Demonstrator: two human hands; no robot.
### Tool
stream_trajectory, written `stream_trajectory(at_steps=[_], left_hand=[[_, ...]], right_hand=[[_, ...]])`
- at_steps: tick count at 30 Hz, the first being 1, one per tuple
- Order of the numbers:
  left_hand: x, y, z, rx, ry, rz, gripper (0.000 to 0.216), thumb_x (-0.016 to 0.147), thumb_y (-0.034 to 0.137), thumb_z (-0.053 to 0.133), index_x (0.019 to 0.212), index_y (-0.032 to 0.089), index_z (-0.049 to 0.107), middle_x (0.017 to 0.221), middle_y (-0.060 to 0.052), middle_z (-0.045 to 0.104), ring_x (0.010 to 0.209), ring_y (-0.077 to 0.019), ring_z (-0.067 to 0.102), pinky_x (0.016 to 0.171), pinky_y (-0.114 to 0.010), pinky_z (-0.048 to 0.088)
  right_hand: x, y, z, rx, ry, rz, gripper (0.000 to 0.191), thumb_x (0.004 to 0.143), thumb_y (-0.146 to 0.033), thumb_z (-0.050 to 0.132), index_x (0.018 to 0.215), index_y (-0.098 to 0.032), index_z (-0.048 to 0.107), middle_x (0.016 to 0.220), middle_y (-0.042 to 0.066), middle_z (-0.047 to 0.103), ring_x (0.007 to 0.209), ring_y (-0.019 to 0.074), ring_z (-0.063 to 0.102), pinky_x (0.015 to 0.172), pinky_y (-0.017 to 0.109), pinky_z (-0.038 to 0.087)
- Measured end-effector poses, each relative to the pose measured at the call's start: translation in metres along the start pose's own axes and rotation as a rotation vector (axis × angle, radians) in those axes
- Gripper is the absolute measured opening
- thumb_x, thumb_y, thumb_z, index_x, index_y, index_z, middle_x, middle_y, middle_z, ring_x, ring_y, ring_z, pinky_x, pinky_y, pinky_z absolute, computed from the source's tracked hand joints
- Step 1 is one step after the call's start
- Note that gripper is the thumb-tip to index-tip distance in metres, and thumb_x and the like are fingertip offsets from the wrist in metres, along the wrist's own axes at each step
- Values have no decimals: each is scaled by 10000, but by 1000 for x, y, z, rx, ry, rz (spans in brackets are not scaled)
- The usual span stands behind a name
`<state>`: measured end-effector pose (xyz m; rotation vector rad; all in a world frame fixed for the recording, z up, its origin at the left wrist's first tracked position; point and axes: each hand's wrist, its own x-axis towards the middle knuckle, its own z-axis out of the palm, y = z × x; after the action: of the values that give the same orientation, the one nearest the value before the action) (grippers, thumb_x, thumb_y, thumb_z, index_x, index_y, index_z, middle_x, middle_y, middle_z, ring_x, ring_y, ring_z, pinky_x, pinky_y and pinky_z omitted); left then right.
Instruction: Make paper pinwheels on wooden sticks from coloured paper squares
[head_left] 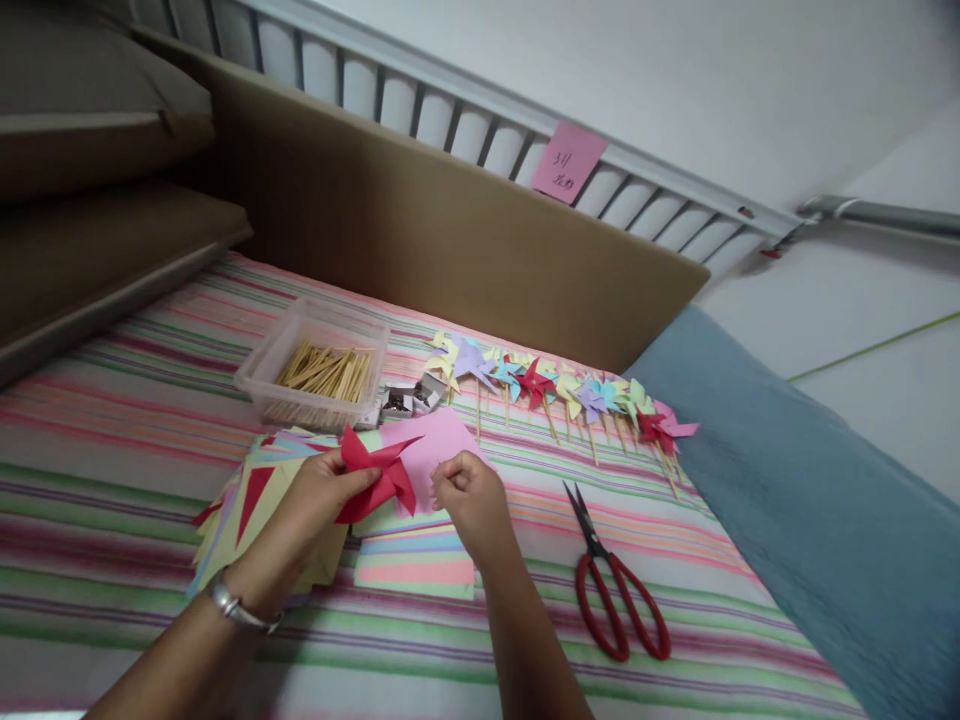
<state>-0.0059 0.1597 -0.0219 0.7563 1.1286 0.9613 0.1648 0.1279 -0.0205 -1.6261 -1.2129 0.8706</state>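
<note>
My left hand (330, 488) pinches a red paper pinwheel (384, 468), its thumb pressed on the middle of the folded blades. To its right, my right hand (466, 490) is closed with the fingertips together, a small gap away from the pinwheel; what they hold, if anything, is too small to make out. Beneath the hands lie a pink paper sheet (431, 440) and a fanned stack of coloured paper (416, 565). More cut paper sheets (262, 500) are heaped under my left forearm.
Behind the hands stand a clear plastic box (259, 375) of wooden sticks (330, 372) and small open boxes (409, 398) of dark pieces. Finished pinwheels (534, 383) lie in a row at the back. Red-handled scissors (600, 570) rest at right. A cardboard panel (450, 220) borders the table.
</note>
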Motion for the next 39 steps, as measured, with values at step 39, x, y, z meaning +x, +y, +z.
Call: stream_trajectory(at_steps=[39], left_hand=[[-8,-22,23,-150,-67,-112,78,569,177,724,608,120,688,512,-24,674,468,-131,576,504,-225,431]], right_hand=[[-13,-11,10,-450,-130,-351,164,809,-49,562,735,-177,634,749,22,605,753,168,563,678,260,407]])
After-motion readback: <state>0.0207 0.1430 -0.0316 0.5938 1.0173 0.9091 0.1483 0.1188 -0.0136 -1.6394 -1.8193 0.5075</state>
